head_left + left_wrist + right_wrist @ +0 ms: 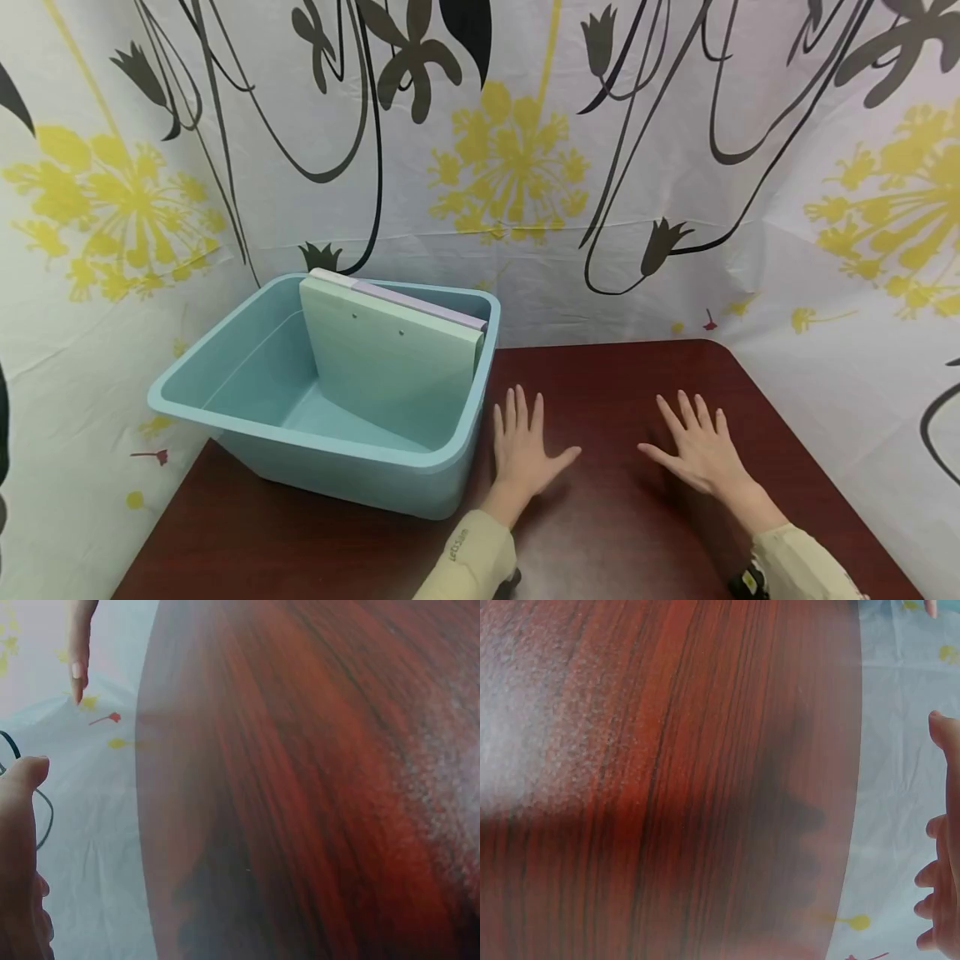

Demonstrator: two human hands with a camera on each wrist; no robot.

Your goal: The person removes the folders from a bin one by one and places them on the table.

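Note:
My left hand [522,446] hovers over the table with fingers straight and thumb spread, holding nothing. It is close to the right side of a light blue plastic tub [337,496]. Inside the tub, a pale green flat box or folder [393,358] leans upright against the back, with a lilac and white one [420,306] behind it. My right hand [701,450] is likewise spread and bare, above the right part of the table. In the left wrist view, the left thumb [26,776] shows at the left edge; in the right wrist view, the right fingers [926,907] show at the right edge.
The dark red-brown wooden table [600,517] has a rounded far right corner. A white cloth [525,275] printed with yellow and grey flowers hangs behind and around it. The tub stands on the table's left part, overhanging its left edge in the head view.

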